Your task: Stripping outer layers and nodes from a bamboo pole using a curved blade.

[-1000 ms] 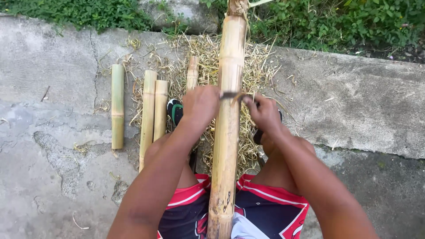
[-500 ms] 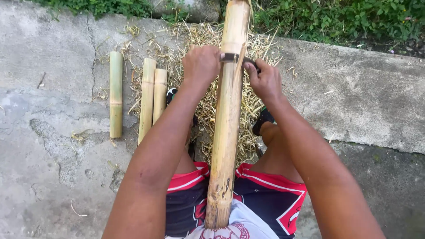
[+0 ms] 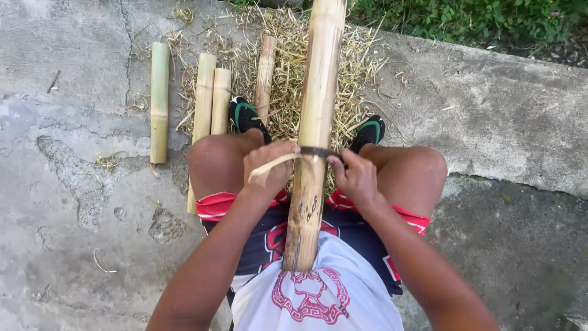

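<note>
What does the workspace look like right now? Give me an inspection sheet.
Surface: cracked concrete ground.
Job's things: long bamboo pole between the knees, butt against the lap; dark curved blade across it; pale peeled strip curling off.
Clutter: shavings pile; four cut bamboo pieces lying to the left.
Grippers: left hand and right hand each grip a blade end.
Cables: nothing seen.
Surroundings: green plants along the far edge.

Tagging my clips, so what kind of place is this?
Likely an outdoor yard work spot: cracked concrete ground, green plants along its edge, and bamboo shavings heaped beside cut bamboo pieces.
</note>
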